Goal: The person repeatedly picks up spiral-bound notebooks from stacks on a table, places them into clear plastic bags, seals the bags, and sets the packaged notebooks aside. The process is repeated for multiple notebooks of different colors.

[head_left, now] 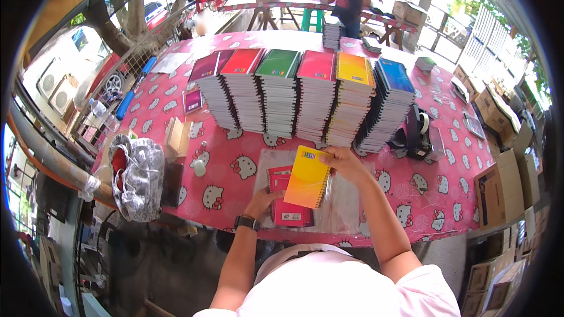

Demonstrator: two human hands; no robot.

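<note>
Item: yellow-orange spiral notebook point(307, 177), held tilted above the bench point(446, 194), spiral edge to the lower right.
Right hand point(343, 161): grip closed on the notebook's top corner, fingers over the cover.
Left hand point(262, 201): lies on the red spiral notebook point(286, 199), fingers curled at its left edge; the grip's exact closure cannot be told. A dark watch point(247, 222) sits on that wrist.
Position: the red notebook lies flat on a clear plastic sheet point(343, 205), near the bench's front edge; the yellow one overlaps it from above.
Behind: six tall stacks of spiral notebooks point(299, 97), covers purple, red, green, pink, yellow, blue, standing side by side.
Right: black tape dispenser point(418, 135).
Left: crumpled bag point(138, 179) at the bench edge.
Handling note, as judgement: lower the yellow notebook squarely, spirals aligned, while the left hand steadies the red one, so the pair lies even on the plastic.
</note>
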